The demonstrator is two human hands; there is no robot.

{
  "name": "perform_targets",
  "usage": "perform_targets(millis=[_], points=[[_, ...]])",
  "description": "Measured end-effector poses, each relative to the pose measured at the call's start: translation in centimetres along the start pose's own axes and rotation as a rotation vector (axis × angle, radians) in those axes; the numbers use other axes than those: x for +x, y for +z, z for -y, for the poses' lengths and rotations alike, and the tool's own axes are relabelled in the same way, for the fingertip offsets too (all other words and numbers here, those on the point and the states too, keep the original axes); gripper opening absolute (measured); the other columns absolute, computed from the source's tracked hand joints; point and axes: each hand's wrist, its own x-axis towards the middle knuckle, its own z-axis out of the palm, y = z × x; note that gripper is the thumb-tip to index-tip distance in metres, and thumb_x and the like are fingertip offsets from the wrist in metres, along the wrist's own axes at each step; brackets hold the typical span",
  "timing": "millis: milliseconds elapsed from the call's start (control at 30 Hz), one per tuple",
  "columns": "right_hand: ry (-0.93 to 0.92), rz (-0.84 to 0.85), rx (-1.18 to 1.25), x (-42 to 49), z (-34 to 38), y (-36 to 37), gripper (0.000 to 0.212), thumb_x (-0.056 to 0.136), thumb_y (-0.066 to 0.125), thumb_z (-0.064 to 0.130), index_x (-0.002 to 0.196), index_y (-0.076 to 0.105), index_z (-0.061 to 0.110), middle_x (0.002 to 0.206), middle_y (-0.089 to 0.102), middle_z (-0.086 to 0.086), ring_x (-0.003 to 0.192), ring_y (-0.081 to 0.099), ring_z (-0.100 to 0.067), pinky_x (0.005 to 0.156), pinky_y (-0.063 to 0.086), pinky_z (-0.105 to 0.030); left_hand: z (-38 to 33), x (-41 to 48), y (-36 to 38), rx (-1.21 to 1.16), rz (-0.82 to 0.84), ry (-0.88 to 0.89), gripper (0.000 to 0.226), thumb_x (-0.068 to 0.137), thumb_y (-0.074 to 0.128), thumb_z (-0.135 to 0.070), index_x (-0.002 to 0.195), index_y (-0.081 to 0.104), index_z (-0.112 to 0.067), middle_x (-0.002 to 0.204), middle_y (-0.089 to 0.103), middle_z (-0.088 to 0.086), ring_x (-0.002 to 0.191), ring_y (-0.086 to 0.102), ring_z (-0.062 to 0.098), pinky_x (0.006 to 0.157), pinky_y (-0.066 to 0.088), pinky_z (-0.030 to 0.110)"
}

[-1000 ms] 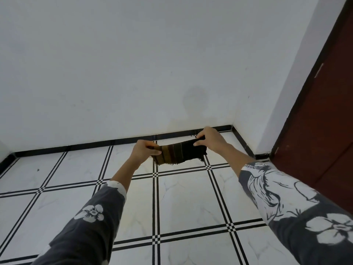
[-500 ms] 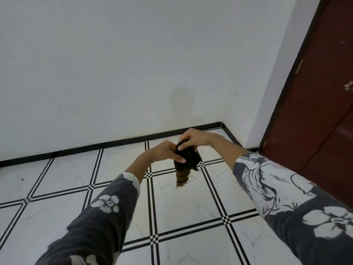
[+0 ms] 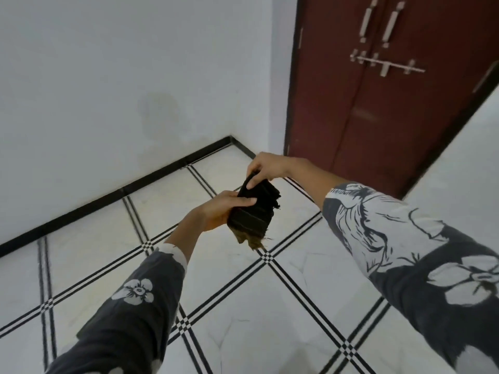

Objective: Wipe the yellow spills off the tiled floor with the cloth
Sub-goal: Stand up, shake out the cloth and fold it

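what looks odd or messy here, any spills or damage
The cloth, gripped by the left hand and pinched by the right hand, is frayed and stained yellowish-brown at its lower edge. A faint dark smudge marks the white wall. No yellow spill shows on the visible tiled floor.

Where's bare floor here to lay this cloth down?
Bare: the wide tile between the left sleeve and right sleeve, and the far tile along the black skirting. Crowded only mid-air, where left hand and right hand hold the cloth.
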Motion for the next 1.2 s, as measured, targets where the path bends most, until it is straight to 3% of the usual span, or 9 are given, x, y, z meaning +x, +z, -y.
perform_targets(millis=[133, 200, 367, 500, 567, 867, 1000, 1200], points=[[0.184, -0.287, 0.228, -7.8, -7.5, 1.0, 0.046, 0.088, 0.057, 0.040, 0.122, 0.058, 0.008, 0.125, 0.056, -0.008, 0.119, 0.049, -0.021, 0.098, 0.037, -0.030, -1.3, 3.9, 7.7, -0.020, -0.049, 0.012, 0.038, 0.084, 0.067, -0.013, 0.119, 0.059, 0.001, 0.112, 0.066, 0.016, 0.105, 0.063, 0.027, 0.085, 0.051, 0.033], [0.307, -0.451, 0.309, -12.2, -11.3, 2.4, 0.054, 0.093, 0.048, 0.042, 0.134, 0.045, 0.007, 0.137, 0.047, -0.011, 0.127, 0.043, -0.024, 0.101, 0.032, -0.030, -1.4, 5.7, 11.7, 0.018, -0.088, 0.004, 0.037, 0.084, 0.067, -0.009, 0.118, 0.059, 0.002, 0.113, 0.065, 0.016, 0.106, 0.062, 0.028, 0.077, 0.052, 0.031], [0.563, -0.699, 0.315, -25.9, -20.9, 5.3, 0.053, 0.094, 0.047, 0.040, 0.135, 0.042, 0.006, 0.138, 0.047, -0.014, 0.125, 0.045, -0.028, 0.100, 0.033, -0.030, -1.8, 8.4, 24.9, 0.153, -0.040, 0.034, 0.019, 0.086, 0.062, -0.002, 0.104, 0.062, 0.006, 0.091, 0.064, 0.014, 0.077, 0.063, 0.022, 0.057, 0.053, 0.023], [0.714, -0.848, 0.285, -39.9, -27.1, 7.5, 0.051, 0.096, 0.041, 0.042, 0.135, 0.042, 0.010, 0.141, 0.045, -0.010, 0.128, 0.042, -0.026, 0.105, 0.030, -0.034, -1.6, 9.9, 39.0, 0.269, 0.075, 0.040, 0.036, 0.083, 0.068, -0.009, 0.116, 0.058, 0.002, 0.109, 0.064, 0.015, 0.095, 0.062, 0.024, 0.065, 0.049, 0.026], [0.822, -0.929, 0.272, -47.5, -30.2, 8.8, 0.052, 0.095, 0.040, 0.045, 0.135, 0.042, 0.012, 0.141, 0.045, -0.010, 0.127, 0.042, -0.027, 0.106, 0.032, -0.039, -1.4, 10.1, 47.0, 0.296, 0.166, 0.039, 0.036, 0.084, 0.068, -0.008, 0.118, 0.057, 0.001, 0.112, 0.064, 0.015, 0.092, 0.062, 0.022, 0.062, 0.050, 0.025], [1.128, -1.129, 0.261, -74.0, -38.4, 8.4, 0.052, 0.096, 0.039, 0.044, 0.137, 0.038, 0.012, 0.140, 0.044, -0.011, 0.126, 0.044, -0.028, 0.104, 0.035, -0.043, -4.2, 10.4, 75.9, 0.296, 0.418, 0.077, 0.041, 0.085, 0.065, -0.004, 0.124, 0.053, 0.000, 0.119, 0.061, 0.018, 0.101, 0.060, 0.028, 0.070, 0.051, 0.031], [1.193, -1.149, 0.262, -80.0, -42.4, 7.6, 0.050, 0.097, 0.040, 0.039, 0.138, 0.038, 0.011, 0.141, 0.043, -0.011, 0.127, 0.043, -0.028, 0.105, 0.035, -0.043, -6.2, 12.4, 84.5, 0.281, 0.476, 0.098, 0.034, 0.085, 0.064, -0.002, 0.118, 0.056, 0.002, 0.118, 0.062, 0.020, 0.100, 0.060, 0.029, 0.076, 0.050, 0.037], [1.193, -1.120, 0.208, -84.2, -50.6, 2.6, 0.050, 0.097, 0.038, 0.039, 0.138, 0.036, 0.011, 0.142, 0.042, -0.011, 0.127, 0.043, -0.028, 0.105, 0.034, -0.041, -9.5, 19.1, 93.3, 0.215, 0.455, 0.135, 0.041, 0.084, 0.065, -0.003, 0.123, 0.053, 0.002, 0.118, 0.062, 0.018, 0.105, 0.060, 0.031, 0.080, 0.051, 0.038]])
